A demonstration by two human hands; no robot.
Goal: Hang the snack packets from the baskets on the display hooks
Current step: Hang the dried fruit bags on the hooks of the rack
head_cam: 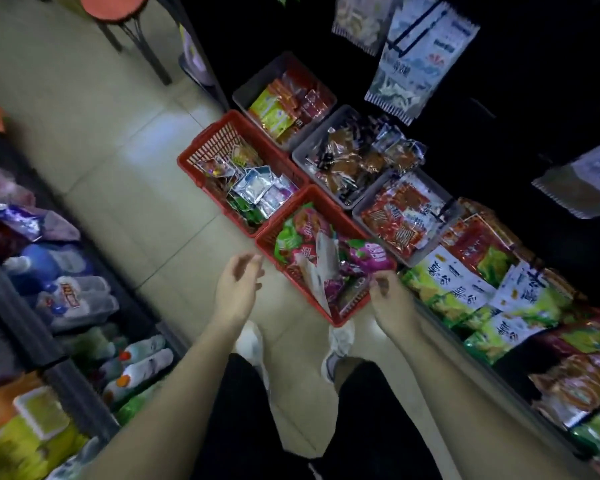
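Two red baskets stand on the floor in the head view. The near red basket [267, 249] holds pink, green and purple snack packets [305, 230]. The far red basket [201, 157] holds silver and green packets [257, 188]. My left hand [238, 289] hovers just left of the near basket, fingers loosely curled, holding nothing. My right hand [387, 292] is at the basket's near right corner, fingers bent beside a purple packet [371, 256]; whether it pinches the packet is unclear. White packets [416, 60] hang on hooks above.
Three grey bins [246, 91] of red and brown packets stand behind the red baskets. Green and white snack bags [465, 289] fill the low shelf on the right. Bottles [73, 296] line the left shelf. A stool [118, 12] stands farther down the tiled aisle.
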